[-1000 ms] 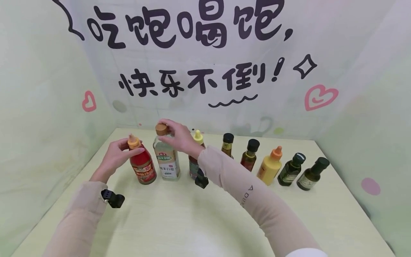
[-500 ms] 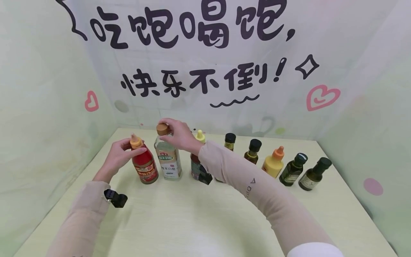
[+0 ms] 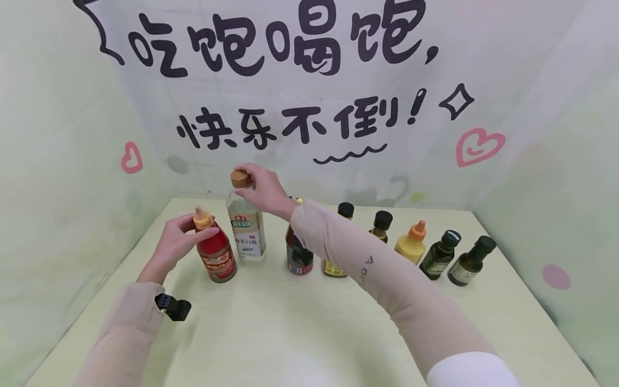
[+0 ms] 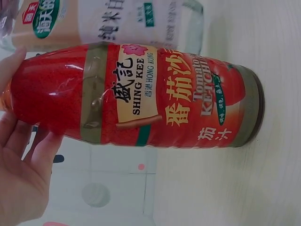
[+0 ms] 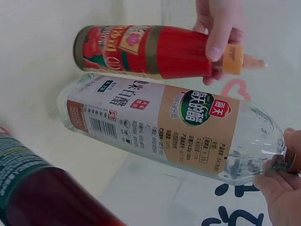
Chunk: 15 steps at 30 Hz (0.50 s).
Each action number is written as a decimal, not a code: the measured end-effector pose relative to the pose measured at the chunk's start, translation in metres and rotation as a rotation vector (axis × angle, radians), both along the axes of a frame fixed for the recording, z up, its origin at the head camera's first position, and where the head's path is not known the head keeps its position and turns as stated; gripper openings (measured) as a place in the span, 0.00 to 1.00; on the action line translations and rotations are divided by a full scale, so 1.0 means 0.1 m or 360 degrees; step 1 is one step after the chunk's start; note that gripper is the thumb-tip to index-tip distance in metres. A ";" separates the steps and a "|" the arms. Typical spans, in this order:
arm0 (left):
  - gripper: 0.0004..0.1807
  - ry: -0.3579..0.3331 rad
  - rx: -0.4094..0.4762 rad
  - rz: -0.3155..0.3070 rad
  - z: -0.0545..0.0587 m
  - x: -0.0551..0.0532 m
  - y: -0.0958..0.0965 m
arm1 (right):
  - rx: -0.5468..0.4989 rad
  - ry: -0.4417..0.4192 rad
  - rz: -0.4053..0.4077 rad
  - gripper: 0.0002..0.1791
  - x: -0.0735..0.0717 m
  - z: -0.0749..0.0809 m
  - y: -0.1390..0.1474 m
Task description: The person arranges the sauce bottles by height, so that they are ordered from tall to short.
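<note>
Holding a red ketchup bottle (image 3: 217, 260) by the neck, the left hand (image 3: 176, 239) is wrapping its thumb and fingers round it just under the orange cap (image 3: 202, 219), closed to about the neck's width. The bottle is standing towards the left end of the pale table (image 3: 271, 333), its Shing Kee label facing outward.

Just beside it, a clear vinegar bottle (image 3: 246, 231) is rising a little taller, and the right hand (image 3: 263, 188) is pinching it at the brown cap (image 3: 239, 178), thumb and fingers closed to the cap's width. I can't tell whether the two bottles are touching, or whether the vinegar's base is resting on the table.

Under the right sleeve (image 3: 358, 258), a dark sauce bottle (image 3: 296, 257) is partly hiding. Farther right, two black-capped bottles (image 3: 382, 220) are showing behind the arm, then a yellow squeeze bottle (image 3: 410, 248), and two dark green bottles (image 3: 437, 259) are finishing the row. Behind everything, a white cloth (image 3: 367, 177) is hanging, painted with big black characters.
</note>
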State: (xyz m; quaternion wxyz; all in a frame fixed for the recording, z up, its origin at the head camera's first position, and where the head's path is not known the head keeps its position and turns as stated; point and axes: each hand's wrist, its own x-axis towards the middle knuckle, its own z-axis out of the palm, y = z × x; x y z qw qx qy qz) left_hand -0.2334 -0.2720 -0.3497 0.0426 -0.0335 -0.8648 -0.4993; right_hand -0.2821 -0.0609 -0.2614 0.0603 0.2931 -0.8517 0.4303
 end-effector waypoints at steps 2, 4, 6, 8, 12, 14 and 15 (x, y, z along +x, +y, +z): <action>0.34 -0.0006 0.0006 0.0007 -0.01 -0.01 0.00 | -0.0031 0.0002 -0.0040 0.24 -0.04 0.03 -0.03; 0.34 -0.0009 0.0018 0.0012 -0.01 -0.02 0.01 | -0.0048 0.0004 -0.0067 0.25 -0.08 0.05 -0.06; 0.34 -0.0010 0.0023 0.0014 -0.02 -0.02 0.01 | -0.0056 -0.0004 -0.0087 0.25 -0.12 0.05 -0.09; 0.34 -0.0008 0.0026 0.0008 -0.03 -0.02 0.01 | -0.0057 -0.0022 -0.0109 0.26 -0.17 0.05 -0.13; 0.33 -0.0009 0.0012 0.0012 -0.04 -0.02 0.01 | -0.0054 -0.0051 -0.0142 0.25 -0.24 0.03 -0.18; 0.34 -0.0011 0.0007 0.0023 -0.03 -0.01 0.00 | -0.0057 -0.0036 -0.0146 0.25 -0.26 0.02 -0.21; 0.34 -0.0012 0.0008 0.0028 -0.03 -0.01 -0.01 | -0.0062 -0.0030 -0.0143 0.25 -0.27 0.02 -0.23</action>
